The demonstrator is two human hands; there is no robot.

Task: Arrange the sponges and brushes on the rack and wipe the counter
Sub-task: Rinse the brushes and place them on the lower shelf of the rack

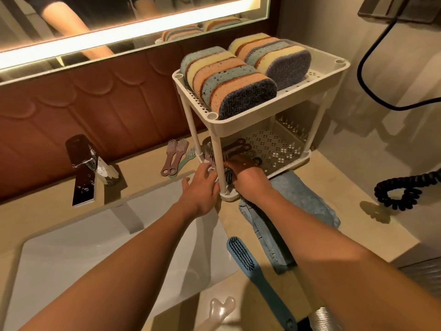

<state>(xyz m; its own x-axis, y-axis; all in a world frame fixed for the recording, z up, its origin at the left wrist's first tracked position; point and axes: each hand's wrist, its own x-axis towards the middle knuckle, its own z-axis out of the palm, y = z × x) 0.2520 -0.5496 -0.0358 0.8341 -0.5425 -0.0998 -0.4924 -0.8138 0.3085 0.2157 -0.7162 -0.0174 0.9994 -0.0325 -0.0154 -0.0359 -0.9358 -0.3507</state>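
A white two-tier rack (253, 126) stands on the beige counter. Its top shelf holds two rows of upright sponges (229, 80) in blue, yellow and orange. Several small brown brushes (241, 149) lie on the lower shelf at its left end. My right hand (248, 177) reaches into that lower shelf, fingers closed around a brush there. My left hand (202, 187) is at the rack's front left leg with fingers spread, touching the brush bristles. A few more small brushes (175, 157) lie on the counter left of the rack. A long blue brush (260, 280) lies by the sink edge.
A white sink (95, 259) fills the lower left, with a chrome faucet (83, 170) behind it. A blue cloth (300, 211) lies under my right forearm. A coiled black cord (403, 192) sits at the right. A lit mirror (119, 27) hangs above.
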